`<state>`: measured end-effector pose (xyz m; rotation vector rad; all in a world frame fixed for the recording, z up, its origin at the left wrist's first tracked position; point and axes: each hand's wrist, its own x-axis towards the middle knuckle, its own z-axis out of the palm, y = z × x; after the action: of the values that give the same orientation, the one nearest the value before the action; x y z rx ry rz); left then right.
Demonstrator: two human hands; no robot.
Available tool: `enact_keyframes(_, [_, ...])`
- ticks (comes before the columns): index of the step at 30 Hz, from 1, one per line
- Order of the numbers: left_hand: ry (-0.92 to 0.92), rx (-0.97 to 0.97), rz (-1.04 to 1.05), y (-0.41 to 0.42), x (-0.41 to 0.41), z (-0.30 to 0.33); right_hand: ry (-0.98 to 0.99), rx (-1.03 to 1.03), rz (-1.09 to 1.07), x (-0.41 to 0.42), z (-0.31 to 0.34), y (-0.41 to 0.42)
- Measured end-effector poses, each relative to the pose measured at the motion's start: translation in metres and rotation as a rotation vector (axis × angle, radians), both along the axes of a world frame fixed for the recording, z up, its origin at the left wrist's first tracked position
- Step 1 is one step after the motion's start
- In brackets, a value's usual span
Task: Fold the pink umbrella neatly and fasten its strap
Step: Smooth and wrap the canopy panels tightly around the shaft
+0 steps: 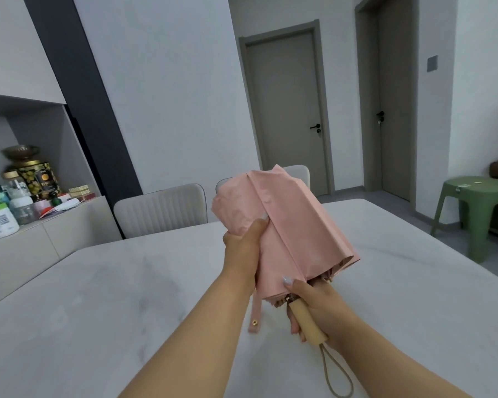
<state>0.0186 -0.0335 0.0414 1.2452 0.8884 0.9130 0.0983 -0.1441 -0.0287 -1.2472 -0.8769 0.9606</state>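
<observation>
— Head view: where's the umbrella [293, 225] now?

— Up off the bench [98, 297], between my hands. My right hand [314, 308] has its grip wrapped round the wooden handle [306, 320], I reckon to keep the shaft steady. My left hand [242, 248] clasps the pink cloth along one side, gathering the loose folds.

— And the strap [256, 314]?

— Hanging free below my left wrist, snap showing, not fastened.

— Anything you can't see?

— Plenty. My left fingers go behind the cloth, the ribs are covered, and the cord loop [338, 374] runs out at the bottom edge.
</observation>
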Motion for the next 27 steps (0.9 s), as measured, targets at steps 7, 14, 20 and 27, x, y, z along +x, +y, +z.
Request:
enact_keyframes(7, [-0.186, -0.038, 0.058, 0.003, -0.003, -0.012, -0.008, -0.017, 0.008, -0.001, -0.002, 0.003])
enact_keyframes(14, [-0.203, 0.008, 0.089, 0.004, 0.000, -0.008, 0.191, -0.049, 0.066, -0.003, -0.002, 0.005])
enact_keyframes(20, [-0.225, 0.015, 0.024, 0.001, 0.000, -0.011, 0.174, 0.038, 0.162, -0.002, -0.003, 0.000])
enact_keyframes(27, [-0.154, 0.100, -0.119, 0.004, -0.009, -0.007, 0.176, 0.066, 0.091, -0.001, -0.001, 0.001])
